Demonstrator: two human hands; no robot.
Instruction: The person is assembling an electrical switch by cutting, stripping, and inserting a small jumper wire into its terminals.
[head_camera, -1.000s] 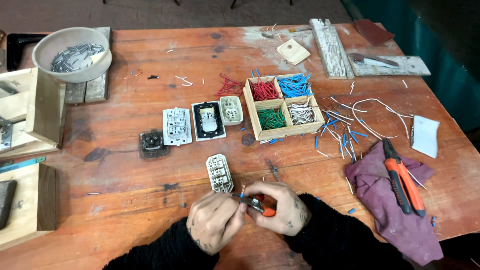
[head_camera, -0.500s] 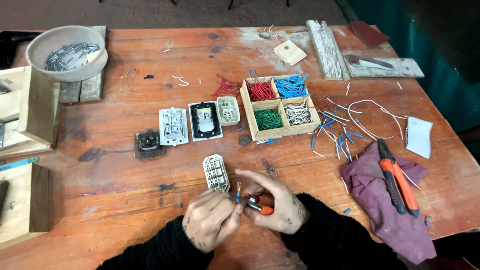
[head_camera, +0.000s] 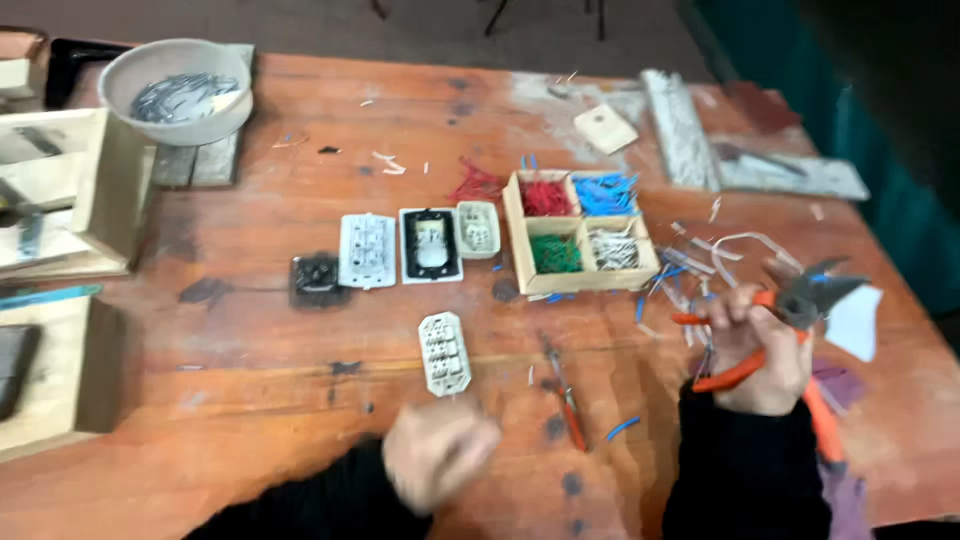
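Worn wooden desk (head_camera: 300, 420) carrying sorted wire bits; right hand (head_camera: 757, 352) is gripping orange-handled pliers (head_camera: 790, 310), fingers wrapped round the handles, nose pointing up-right. Left hand (head_camera: 440, 462) is blurring, fingers unreadable, nearest the white switch module (head_camera: 445, 352) lying lengthwise just above it

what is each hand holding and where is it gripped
Right hand grips orange-handled pliers by the handles. Left hand is too blurred to tell.

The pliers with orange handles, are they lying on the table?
No, the right hand holds the pliers raised above the table.
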